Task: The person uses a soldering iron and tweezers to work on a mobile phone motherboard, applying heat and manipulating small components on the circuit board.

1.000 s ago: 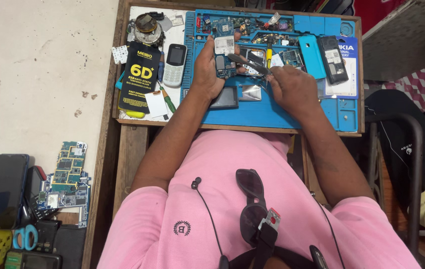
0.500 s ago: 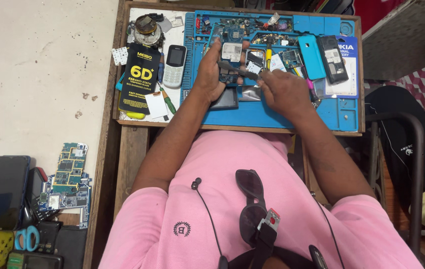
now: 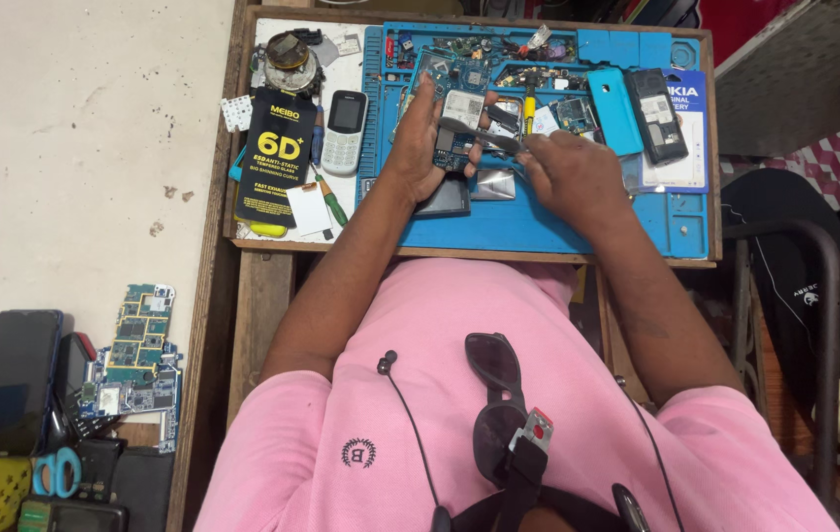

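While both hands work over it, the scene reads from largest to smallest:

Mat: blue rubber repair mat under both hands, spread over a wooden-edged bench.

Black package: tall black card packet with yellow lettering, flat on the bench well left of the left fingers; a small white card lies at its lower edge.

White-and-blue package: upright box well right of the right fingers, with a black phone body lying partly over it.

Grey phone: small grey keypad handset, between the black packet and the left fingers.

Left hand: left hand curled, grasping a green phone circuit board with metal shields, lifted just off the mat.

Right hand: right hand clenched around slim metal tweezers, whose tips touch the board just beyond the left fingertips.
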